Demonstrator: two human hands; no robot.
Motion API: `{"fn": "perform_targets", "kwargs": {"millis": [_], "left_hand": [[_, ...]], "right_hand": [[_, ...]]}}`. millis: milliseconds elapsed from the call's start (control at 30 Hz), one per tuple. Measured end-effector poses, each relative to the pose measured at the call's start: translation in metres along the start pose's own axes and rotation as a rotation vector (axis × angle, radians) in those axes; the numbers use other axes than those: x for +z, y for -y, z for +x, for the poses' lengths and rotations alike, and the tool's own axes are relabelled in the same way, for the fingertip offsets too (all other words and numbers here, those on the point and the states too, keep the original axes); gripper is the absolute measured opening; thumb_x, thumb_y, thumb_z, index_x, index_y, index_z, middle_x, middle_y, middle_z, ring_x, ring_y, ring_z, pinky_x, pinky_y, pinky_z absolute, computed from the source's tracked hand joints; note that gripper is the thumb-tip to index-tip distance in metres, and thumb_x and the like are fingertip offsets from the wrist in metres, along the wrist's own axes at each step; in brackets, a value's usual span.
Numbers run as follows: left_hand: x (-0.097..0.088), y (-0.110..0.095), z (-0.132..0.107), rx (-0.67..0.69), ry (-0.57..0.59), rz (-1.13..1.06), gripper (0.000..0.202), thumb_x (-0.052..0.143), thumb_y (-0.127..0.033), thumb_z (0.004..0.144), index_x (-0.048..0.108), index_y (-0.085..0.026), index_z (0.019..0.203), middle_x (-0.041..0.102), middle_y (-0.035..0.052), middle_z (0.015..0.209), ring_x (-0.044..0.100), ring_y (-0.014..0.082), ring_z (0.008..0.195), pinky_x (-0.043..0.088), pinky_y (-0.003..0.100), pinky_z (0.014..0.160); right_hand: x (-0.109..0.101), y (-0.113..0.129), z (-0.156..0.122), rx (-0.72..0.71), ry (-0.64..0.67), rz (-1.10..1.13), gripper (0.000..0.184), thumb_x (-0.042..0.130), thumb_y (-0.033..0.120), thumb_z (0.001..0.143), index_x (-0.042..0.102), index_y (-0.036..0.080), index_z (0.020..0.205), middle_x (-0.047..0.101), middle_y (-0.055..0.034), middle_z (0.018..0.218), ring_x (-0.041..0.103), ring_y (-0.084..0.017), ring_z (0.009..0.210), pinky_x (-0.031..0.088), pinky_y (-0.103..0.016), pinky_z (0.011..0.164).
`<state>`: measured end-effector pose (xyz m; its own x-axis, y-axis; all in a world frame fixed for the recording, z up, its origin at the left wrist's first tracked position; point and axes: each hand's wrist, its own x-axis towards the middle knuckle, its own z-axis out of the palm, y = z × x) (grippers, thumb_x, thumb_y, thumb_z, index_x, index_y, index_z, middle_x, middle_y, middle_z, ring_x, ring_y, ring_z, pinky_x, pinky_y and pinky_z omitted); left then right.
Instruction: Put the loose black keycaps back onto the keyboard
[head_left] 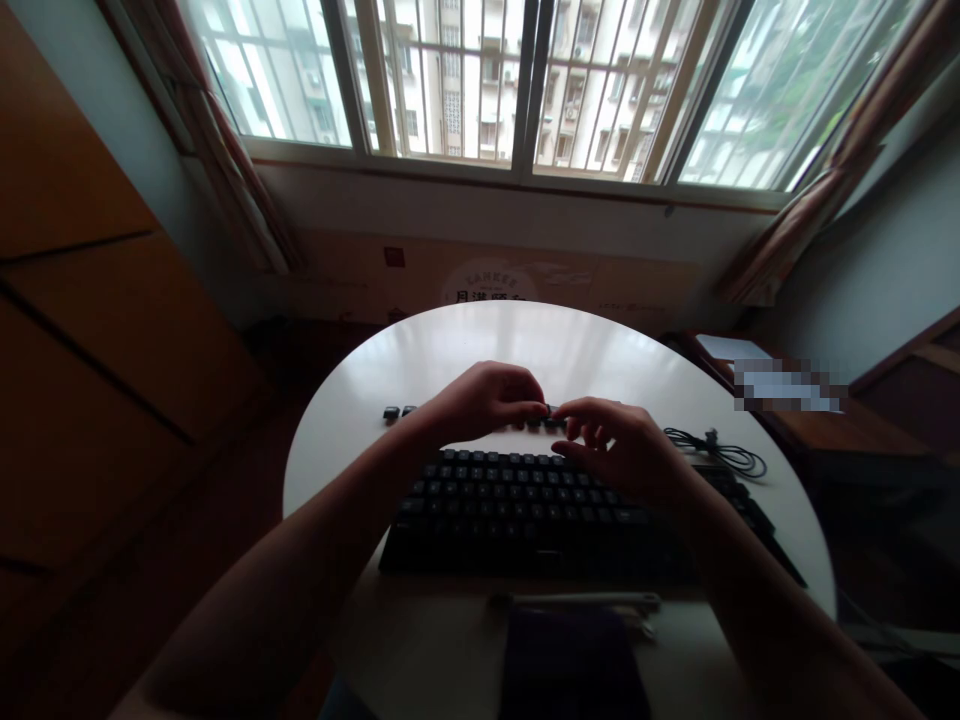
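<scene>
A black keyboard (pixel 525 510) lies on a round white table (pixel 480 340). Both hands hover just beyond its far edge. My left hand (pixel 487 400) is curled with its fingertips pinched on a small black keycap (pixel 553 418). My right hand (pixel 622 450) meets it from the right, fingers bent and touching the same spot. Two loose keycaps (pixel 397 412) lie to the left on the table. What exactly sits between the fingertips is partly hidden.
A coiled black cable (pixel 720 455) lies right of the keyboard. A pale bar-shaped tool (pixel 577 601) and a dark cloth (pixel 574 665) rest near the front edge. A wooden cabinet (pixel 90 350) stands left, a window behind, a low desk (pixel 810 420) right.
</scene>
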<state>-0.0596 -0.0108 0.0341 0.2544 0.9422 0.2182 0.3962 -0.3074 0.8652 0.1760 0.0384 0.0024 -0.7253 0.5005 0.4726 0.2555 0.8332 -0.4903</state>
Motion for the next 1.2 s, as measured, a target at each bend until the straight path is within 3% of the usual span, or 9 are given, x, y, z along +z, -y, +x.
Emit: {"fn": "perform_targets", "kwargs": {"millis": [300,467,667,833,1033,1200], "left_hand": [[0.008,0.005,0.003,-0.051,0.046,-0.047,0.017,0.076,-0.027,0.082,0.068,-0.013,0.087,0.074,0.0047,0.076,0.068,0.0139,0.065,0.055,0.026,0.064],[0.015,0.004,0.003,-0.081,0.128,-0.08,0.02,0.074,-0.027,0.083,0.062,-0.014,0.093,0.072,0.0028,0.072,0.068,0.0145,0.065,0.052,0.025,0.061],[0.019,-0.002,0.001,-0.091,0.216,0.073,0.023,0.071,-0.03,0.085,0.064,-0.015,0.102,0.073,0.0024,0.078,0.066,0.014,0.069,0.049,0.025,0.064],[0.012,-0.006,-0.002,-0.087,0.379,0.204,0.027,0.069,-0.03,0.084,0.067,-0.018,0.108,0.074,0.0027,0.088,0.067,0.0163,0.077,0.049,0.027,0.069],[-0.011,-0.004,-0.003,-0.158,0.644,0.352,0.015,0.073,-0.032,0.078,0.067,-0.018,0.079,0.065,-0.0013,0.075,0.056,0.0141,0.068,0.04,0.024,0.059],[-0.016,-0.002,-0.003,-0.251,0.619,0.39,0.017,0.077,-0.031,0.07,0.065,-0.019,0.071,0.06,-0.0031,0.066,0.05,0.0129,0.061,0.034,0.024,0.053]], "right_hand": [[0.008,0.002,0.001,0.092,-0.017,0.015,0.027,0.07,0.036,0.089,0.066,0.017,0.108,0.072,-0.0028,0.091,0.063,-0.006,0.069,0.049,-0.017,0.066],[0.005,0.007,0.001,0.124,0.003,0.018,0.026,0.069,0.037,0.09,0.069,0.018,0.107,0.073,-0.0018,0.092,0.066,-0.007,0.071,0.045,-0.016,0.064],[-0.003,0.021,-0.001,0.17,0.156,-0.085,0.017,0.068,0.033,0.09,0.074,0.022,0.1,0.073,0.0011,0.087,0.065,-0.007,0.073,0.043,-0.018,0.07],[-0.012,0.031,-0.003,0.186,0.284,-0.151,0.013,0.067,0.03,0.088,0.076,0.022,0.093,0.072,0.0009,0.086,0.064,-0.008,0.075,0.038,-0.019,0.068],[-0.016,0.042,-0.005,0.166,0.559,-0.065,0.012,0.071,0.031,0.084,0.074,0.02,0.084,0.064,0.0032,0.071,0.052,-0.005,0.063,0.031,-0.019,0.06],[-0.011,0.046,-0.007,0.161,0.61,-0.058,0.009,0.07,0.025,0.083,0.073,0.018,0.085,0.064,0.0024,0.073,0.051,-0.005,0.064,0.028,-0.02,0.059]]}}
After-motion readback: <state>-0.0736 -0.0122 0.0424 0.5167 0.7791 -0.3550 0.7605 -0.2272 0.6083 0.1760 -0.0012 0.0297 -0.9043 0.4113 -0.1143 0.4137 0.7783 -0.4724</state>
